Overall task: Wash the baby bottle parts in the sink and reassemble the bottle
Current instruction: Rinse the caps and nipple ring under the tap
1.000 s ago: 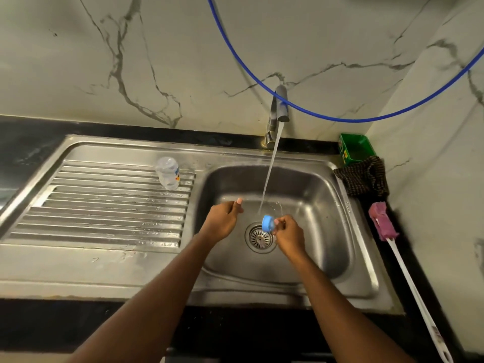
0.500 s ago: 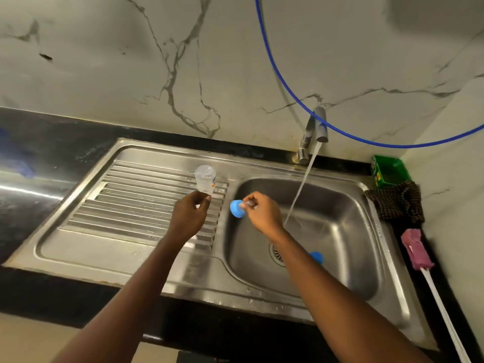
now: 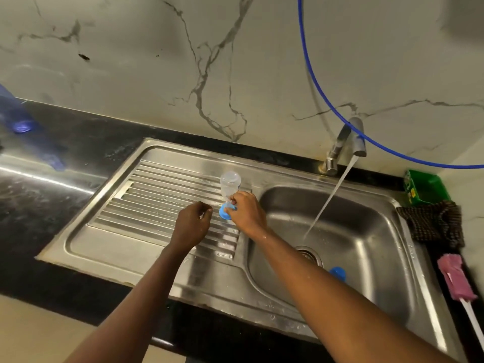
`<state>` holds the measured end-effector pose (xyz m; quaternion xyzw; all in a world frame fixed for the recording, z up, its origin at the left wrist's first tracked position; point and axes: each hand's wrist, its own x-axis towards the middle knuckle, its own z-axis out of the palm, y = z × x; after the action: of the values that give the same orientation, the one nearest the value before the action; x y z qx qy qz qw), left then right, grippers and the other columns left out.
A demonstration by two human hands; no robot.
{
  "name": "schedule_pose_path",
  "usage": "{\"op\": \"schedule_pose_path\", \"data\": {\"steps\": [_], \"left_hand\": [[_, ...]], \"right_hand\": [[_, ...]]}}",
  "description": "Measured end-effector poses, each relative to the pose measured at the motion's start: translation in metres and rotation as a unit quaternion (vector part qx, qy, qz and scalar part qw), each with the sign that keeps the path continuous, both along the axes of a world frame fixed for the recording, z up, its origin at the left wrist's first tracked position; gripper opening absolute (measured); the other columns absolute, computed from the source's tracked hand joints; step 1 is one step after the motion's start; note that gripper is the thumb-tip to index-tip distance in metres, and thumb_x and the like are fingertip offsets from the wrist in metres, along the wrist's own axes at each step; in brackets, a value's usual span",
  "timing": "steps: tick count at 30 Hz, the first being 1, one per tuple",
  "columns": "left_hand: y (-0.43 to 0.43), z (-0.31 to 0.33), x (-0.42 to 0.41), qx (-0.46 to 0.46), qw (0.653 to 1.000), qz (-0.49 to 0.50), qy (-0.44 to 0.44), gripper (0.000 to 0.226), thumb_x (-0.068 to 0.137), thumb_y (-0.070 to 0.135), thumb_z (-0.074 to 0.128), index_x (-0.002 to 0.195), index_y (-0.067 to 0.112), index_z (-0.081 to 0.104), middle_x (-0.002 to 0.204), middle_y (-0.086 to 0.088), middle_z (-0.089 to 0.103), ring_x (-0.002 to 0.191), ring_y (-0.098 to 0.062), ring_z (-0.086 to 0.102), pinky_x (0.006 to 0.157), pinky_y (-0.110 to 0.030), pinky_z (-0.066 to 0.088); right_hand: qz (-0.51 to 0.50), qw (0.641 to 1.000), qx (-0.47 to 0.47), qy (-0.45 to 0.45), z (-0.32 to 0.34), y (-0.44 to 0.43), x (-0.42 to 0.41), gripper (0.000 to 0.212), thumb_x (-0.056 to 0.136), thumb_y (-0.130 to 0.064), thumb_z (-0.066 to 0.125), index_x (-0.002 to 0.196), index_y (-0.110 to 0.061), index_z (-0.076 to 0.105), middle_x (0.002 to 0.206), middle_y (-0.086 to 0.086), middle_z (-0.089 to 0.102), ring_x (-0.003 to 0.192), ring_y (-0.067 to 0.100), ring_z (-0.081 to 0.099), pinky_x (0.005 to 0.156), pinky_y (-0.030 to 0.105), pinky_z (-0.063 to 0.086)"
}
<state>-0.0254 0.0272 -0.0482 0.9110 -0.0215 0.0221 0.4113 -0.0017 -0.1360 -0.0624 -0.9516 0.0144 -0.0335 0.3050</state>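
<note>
A white marble-patterned wall rises behind a black stone countertop. Set into the countertop is a stainless steel sink, with a ribbed drainboard on the left and a deep basin on the right. A thin blue hose loops down across the wall and passes in front of the metal tap, from which a stream of water falls into the basin near the round drain.

The two hands are close together but apart, both over the drainboard. The left hand hovers with loosely curled fingers and nothing visible in them. The right hand pinches a light blue plastic bottle ring.

On the right edge lie a dark checked cloth, a pink sponge brush with a white handle and a green plastic tub. The clear plastic baby bottle stands upright on the drainboard just behind the right hand's fingertips; I cannot tell whether they touch it. A small blue plastic cap lies in the basin beside the drain.
</note>
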Motion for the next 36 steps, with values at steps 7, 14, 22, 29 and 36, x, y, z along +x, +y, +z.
{"op": "schedule_pose_path", "data": {"steps": [7,14,22,29,36], "left_hand": [[-0.050,-0.006,-0.015,0.000,0.997,-0.075,-0.013,0.012,0.090,0.015,0.063,0.094,0.010,0.073,0.091,-0.006,0.074,0.087,-0.022,0.066,0.073,-0.024,0.043],[-0.135,-0.025,-0.030,-0.011,0.981,-0.188,0.041,0.010,0.088,0.016,0.061,0.093,0.016,0.070,0.092,0.000,0.071,0.086,-0.017,0.066,0.079,-0.029,0.051],[-0.223,-0.074,-0.024,0.007,0.955,-0.269,0.125,0.016,0.092,0.016,0.057,0.103,0.015,0.069,0.104,0.002,0.071,0.096,-0.011,0.063,0.087,-0.024,0.049],[-0.260,-0.121,-0.001,0.011,0.948,-0.240,0.210,0.021,0.096,0.027,0.054,0.107,0.014,0.066,0.107,-0.005,0.069,0.096,-0.016,0.062,0.087,-0.030,0.049],[-0.296,-0.132,0.027,-0.202,0.928,-0.165,0.266,0.033,0.102,0.035,0.044,0.106,0.008,0.061,0.084,-0.009,0.061,0.054,-0.008,0.055,0.046,-0.017,0.044]], "right_hand": [[-0.145,0.982,0.115,-0.031,-0.027,-0.071,-0.047,0.014,0.077,-0.018,0.071,0.090,-0.019,0.069,0.090,0.000,0.067,0.085,0.019,0.063,0.076,0.031,0.052],[-0.254,0.960,0.037,0.110,-0.081,-0.173,-0.115,0.015,0.078,-0.008,0.066,0.090,-0.016,0.068,0.100,0.006,0.067,0.093,0.024,0.063,0.075,0.026,0.044],[-0.219,0.915,-0.152,0.302,-0.127,-0.251,-0.150,0.041,0.078,-0.038,0.067,0.113,-0.022,0.054,0.120,0.008,0.050,0.111,0.031,0.052,0.088,0.035,0.047],[-0.262,0.942,0.057,0.199,-0.137,-0.260,-0.111,0.037,0.077,-0.035,0.075,0.106,-0.019,0.060,0.103,0.002,0.064,0.090,0.022,0.062,0.070,0.026,0.044],[-0.296,0.914,0.255,0.108,-0.146,-0.248,-0.040,0.047,0.086,-0.067,0.042,0.091,-0.024,0.059,0.075,0.002,0.062,0.067,0.018,0.057,0.064,0.033,0.048]]}}
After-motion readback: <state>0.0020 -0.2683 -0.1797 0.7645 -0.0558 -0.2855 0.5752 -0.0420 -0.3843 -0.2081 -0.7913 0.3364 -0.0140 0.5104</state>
